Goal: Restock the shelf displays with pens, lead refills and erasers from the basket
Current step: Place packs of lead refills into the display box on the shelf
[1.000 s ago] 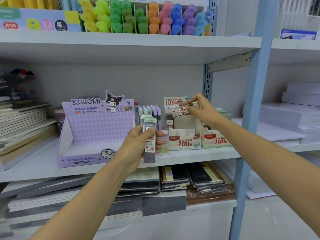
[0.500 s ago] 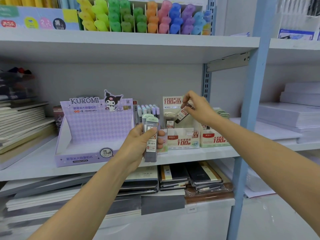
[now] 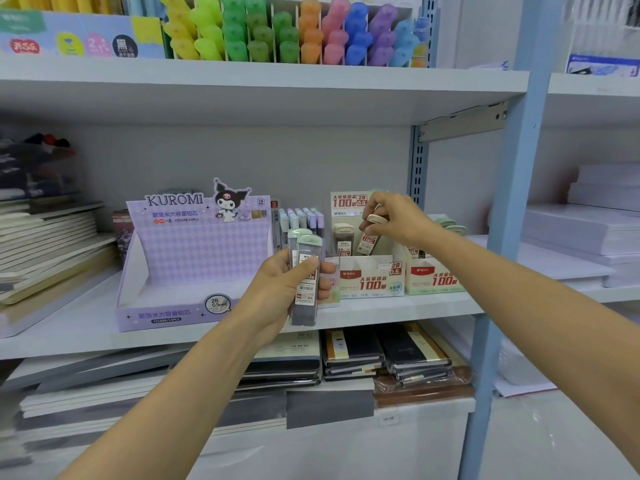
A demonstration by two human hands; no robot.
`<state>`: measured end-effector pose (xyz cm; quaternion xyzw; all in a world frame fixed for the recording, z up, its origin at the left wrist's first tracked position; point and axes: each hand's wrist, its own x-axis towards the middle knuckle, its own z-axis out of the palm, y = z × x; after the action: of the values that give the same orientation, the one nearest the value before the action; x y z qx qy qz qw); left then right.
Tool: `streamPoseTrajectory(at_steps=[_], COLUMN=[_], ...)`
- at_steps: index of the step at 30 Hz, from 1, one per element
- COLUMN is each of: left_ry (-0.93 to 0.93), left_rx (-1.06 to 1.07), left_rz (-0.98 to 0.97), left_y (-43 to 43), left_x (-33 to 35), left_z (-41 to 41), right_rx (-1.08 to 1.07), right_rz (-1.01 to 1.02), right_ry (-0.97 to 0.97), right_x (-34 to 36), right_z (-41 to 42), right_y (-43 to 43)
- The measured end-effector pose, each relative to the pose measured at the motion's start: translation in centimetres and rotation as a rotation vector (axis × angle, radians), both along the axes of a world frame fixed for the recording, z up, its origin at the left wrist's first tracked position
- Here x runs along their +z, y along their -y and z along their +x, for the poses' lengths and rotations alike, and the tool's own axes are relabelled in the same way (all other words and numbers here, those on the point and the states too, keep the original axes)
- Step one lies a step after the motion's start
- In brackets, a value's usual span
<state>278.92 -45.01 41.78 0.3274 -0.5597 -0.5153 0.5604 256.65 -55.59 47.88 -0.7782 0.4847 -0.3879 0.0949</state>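
My left hand grips two green-capped lead refill cases upright in front of the middle shelf. My right hand pinches the cream cap of another lead refill case, which stands nearly upright inside the white-and-red display box. More cream-capped cases stand in that box to the left of it. A second white-and-red box sits to the right, partly behind my wrist. The basket is out of view.
A purple Kuromi display box stands to the left, its tray bare. Pastel refill cases stand behind my left hand. Notebooks fill the lower shelf, highlighters the upper one. A blue upright post runs at the right.
My right hand has turned the refill case from lying flat to nearly upright and lowered it into the white-and-red box. My left hand has held its cases still.
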Motion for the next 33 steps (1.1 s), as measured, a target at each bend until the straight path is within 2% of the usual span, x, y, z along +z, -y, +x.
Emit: streamPoseTrajectory(at_steps=[6,10,12,14,18,20,24,27,30,33], left_ry=[-0.002,-0.01,0.012,0.046,0.061,0.076,0.098,0.261,0.588,0.939], left_rx=[-0.008,-0.042,-0.069,-0.085,-0.105,-0.104,-0.094,0.0,0.244,0.462], left_rz=[0.006,0.024,0.026,0.014,-0.017,-0.034,-0.066,-0.181,-0.489,-0.818], left_y=[-0.2,-0.4,-0.6,-0.7,-0.7,-0.6,-0.5,-0.4,0.2,0.6], left_x=[-0.1,-0.1,-0.2,-0.2,-0.2,-0.3,-0.7,-1.0,-1.3,-1.6], left_z=[0.3,0.2,0.0,-0.6,-2.5,-3.7,-5.8,-7.2,-8.2,-8.8], right_rx=[-0.053,-0.053,-0.057,0.057,0.415,0.478,0.539,0.463,0.214,-0.071], right_rz=[-0.12,-0.047,-0.146,-0.199,0.061,0.14,0.19,0.136,-0.023,-0.249], right_ry=[-0.14,-0.081,-0.033,0.046,0.085,0.099,0.245,0.214,0.242,0.162], right_x=[-0.6,-1.3,-1.1,-0.7,-1.0,-1.7,-2.7,-2.1,-0.4,1.1], right_z=[0.9,1.1,1.0,1.1,1.2,0.8,-0.9,-3.5,-6.9,-10.0], right_y=[0.3,0.1,-0.9,-2.5,-6.3,-7.4,-8.6,-9.2,-9.3,-8.8])
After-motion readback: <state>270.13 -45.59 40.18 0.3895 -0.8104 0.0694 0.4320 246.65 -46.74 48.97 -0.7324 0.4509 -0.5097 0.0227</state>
